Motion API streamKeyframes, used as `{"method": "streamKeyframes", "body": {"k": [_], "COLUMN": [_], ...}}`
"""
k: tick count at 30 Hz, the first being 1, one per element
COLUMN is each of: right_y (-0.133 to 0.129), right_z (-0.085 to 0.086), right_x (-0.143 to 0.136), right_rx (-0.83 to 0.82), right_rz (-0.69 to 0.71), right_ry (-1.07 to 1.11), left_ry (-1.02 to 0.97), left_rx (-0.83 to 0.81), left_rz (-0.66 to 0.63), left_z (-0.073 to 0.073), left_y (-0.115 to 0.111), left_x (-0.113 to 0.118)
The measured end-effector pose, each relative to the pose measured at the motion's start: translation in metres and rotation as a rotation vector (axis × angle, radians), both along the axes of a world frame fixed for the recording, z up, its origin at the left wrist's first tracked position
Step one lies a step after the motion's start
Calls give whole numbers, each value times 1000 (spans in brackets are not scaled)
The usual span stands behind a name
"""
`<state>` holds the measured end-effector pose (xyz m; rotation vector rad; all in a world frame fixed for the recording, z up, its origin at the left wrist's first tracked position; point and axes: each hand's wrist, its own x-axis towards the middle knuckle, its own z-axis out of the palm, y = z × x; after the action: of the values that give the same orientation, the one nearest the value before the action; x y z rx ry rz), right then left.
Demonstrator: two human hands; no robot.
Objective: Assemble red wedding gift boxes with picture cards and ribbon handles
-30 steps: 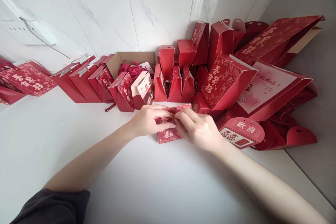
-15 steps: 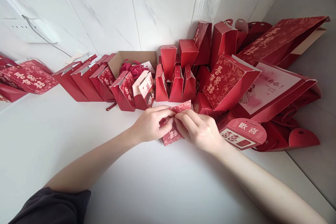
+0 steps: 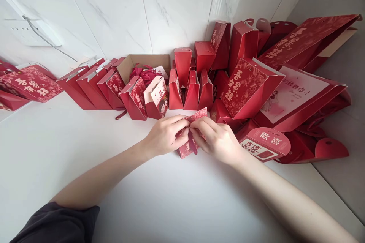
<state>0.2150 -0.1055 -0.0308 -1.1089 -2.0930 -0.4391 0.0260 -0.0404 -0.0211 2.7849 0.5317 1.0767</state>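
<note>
A small red gift box [image 3: 186,152] with pale printed characters stands tilted on the white table between my hands, its top edge showing above my fingers. My left hand [image 3: 165,135] is closed at the box's upper front, thumb and forefinger pinching a dark red ribbon there. Opposite it, the bent fingers of my right hand [image 3: 219,139] are pinched at the same spot, almost touching the left fingertips. One end of the ribbon [image 3: 194,147] hangs down over the box front. My fingers hide the spot where the ribbon meets the box.
Behind my hands, several red gift boxes [image 3: 191,93] stand before an open cardboard box [image 3: 151,60] holding red ribbons. More red bags [image 3: 84,91] line the tiled wall at left. At right, large gift bags [image 3: 302,95] and a handled box [image 3: 265,142] are piled up close to my right forearm.
A ribbon end now hangs over the box front, where it was not visible before. Both hands stay in nearly the same place, fingers still pinched together.
</note>
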Motion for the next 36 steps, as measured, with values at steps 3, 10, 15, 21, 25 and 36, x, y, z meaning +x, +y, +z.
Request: {"method": "streamKeyframes", "body": {"k": [3,10,15,21,25,36], "right_y": [1,4,6,8,7,5], "right_z": [2,3,2,3,6,-2], "right_x": [3,11,12,16,17,7], "right_rx": [-94,-309,-336,-255,-245,26], "right_rz": [57,241,230,192,167,101], "right_ry": [78,300,313,211,168,34], "left_ry": [13,5,-3,-2,-15,-17], "left_rx": [50,-12,-92,-120,-127,-169], "left_rz": [-27,-18,-7,-11,-10,-2], "left_z": [1,2,2,3,4,4], "left_y": [4,5,3,5,4,0], "left_x": [-1,-2,-2,-3,-3,-2]}}
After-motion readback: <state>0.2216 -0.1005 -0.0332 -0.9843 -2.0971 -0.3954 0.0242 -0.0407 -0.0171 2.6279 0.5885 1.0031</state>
